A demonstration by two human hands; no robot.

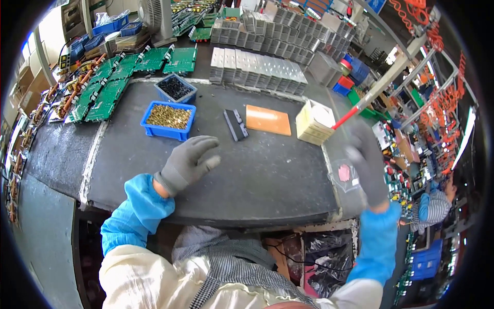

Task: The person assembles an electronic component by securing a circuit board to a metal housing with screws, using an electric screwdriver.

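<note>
My left hand (189, 162), in a grey glove, hovers over the dark bench mat with fingers apart and nothing in it. Just beyond it stands a blue bin (189, 133) of small brass-coloured parts (169, 116). Behind that is a grey-blue bin (191, 97) of small black parts (174, 88). A black block-shaped fixture (235, 125) lies at mid-bench, beside a flat orange-brown board (268, 120). My right hand (366, 162), also gloved, is raised at the bench's right side, smeared by motion. The nearest things are a cream box (314, 122) and a clear bag with something pink (345, 173).
Stacked silvery metal parts (257, 69) line the bench's back. Green circuit boards (105, 100) lie at the left. A pale red-ended bar (363, 103) slants down near the cream box. Coiled orange hoses (447, 92) hang at the right, where another person (435, 208) is.
</note>
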